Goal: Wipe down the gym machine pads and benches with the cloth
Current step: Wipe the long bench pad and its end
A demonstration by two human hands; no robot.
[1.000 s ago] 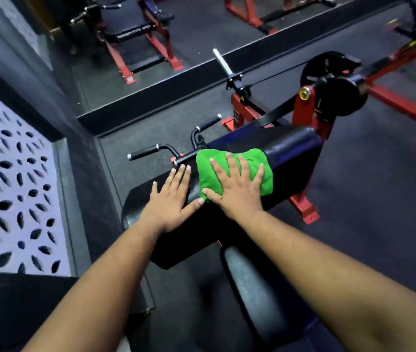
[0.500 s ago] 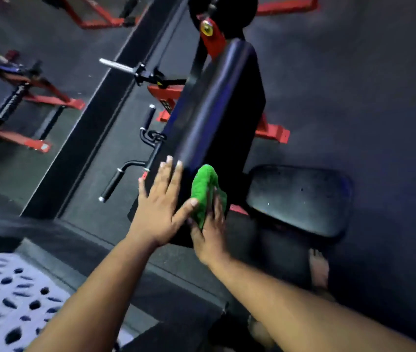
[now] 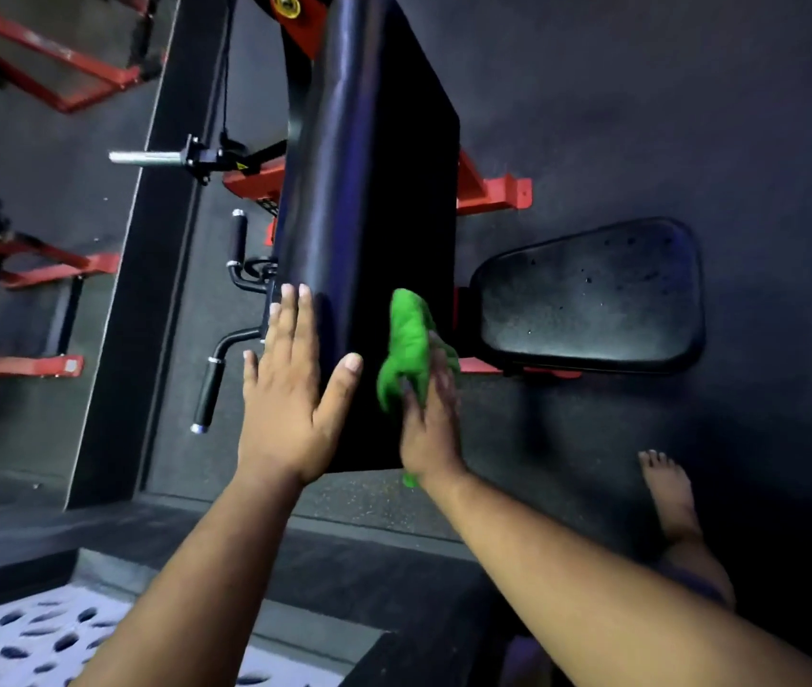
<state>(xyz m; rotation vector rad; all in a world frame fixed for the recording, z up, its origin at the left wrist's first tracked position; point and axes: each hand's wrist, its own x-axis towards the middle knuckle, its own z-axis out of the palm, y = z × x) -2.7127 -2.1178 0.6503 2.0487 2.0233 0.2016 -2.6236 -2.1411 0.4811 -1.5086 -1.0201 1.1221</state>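
Here the long black arm pad (image 3: pixel 369 215) of the red-framed machine fills the middle of the view, running away from the person with its top face to the left and its side face, the one turned toward the seat, to the right. The smaller seat pad (image 3: pixel 592 295) lies low beyond that side face, its surface speckled and, by the look of it, not yet wiped. The left hand (image 3: pixel 294 404) lies flat and spread on the pad's top near its near end, holding nothing; it seems placed there to steady the pad and the body while the other hand works. The right hand (image 3: pixel 431 419) presses flat against the pad's side face near the near corner, palm inward, pinning the green cloth (image 3: pixel 406 349) against the vinyl rather than clutching it, so the cloth bunches above the fingers and a scrap pokes out below the wrist. A black handle (image 3: pixel 208 389) juts out beyond the pad's left edge, untouched.
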